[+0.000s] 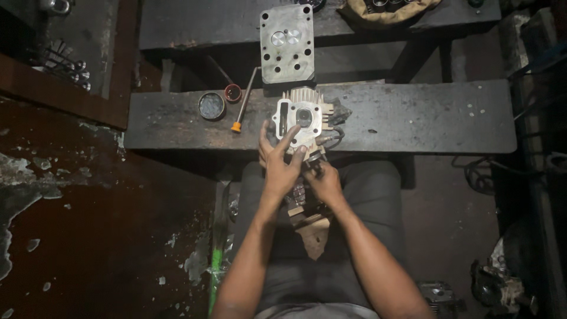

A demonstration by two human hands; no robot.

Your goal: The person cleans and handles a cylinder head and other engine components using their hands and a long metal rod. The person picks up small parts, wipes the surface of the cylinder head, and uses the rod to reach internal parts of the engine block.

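Right now I see my left hand [279, 160] laid on the front edge of one pale, finned metal cylinder head [300, 118], fingers [288, 139] spread, the index stretched up across its flat face. That head sits at the near edge of the dark, worn wooden table [413, 115], directly above my lap. My right hand [323, 180] is just beside and below it, fingers curled and pressed around a small dark part that I cannot make out.

I count one second casting: a flat grey metal cylinder head with two round valves [287, 43], propped behind the first. To the left on the table lie two round tins, one larger grey tin [211, 105] and one small red-rimmed cup [233, 92], near each other. One thin metal rod with an orange tip [243, 101] lies just beside them.
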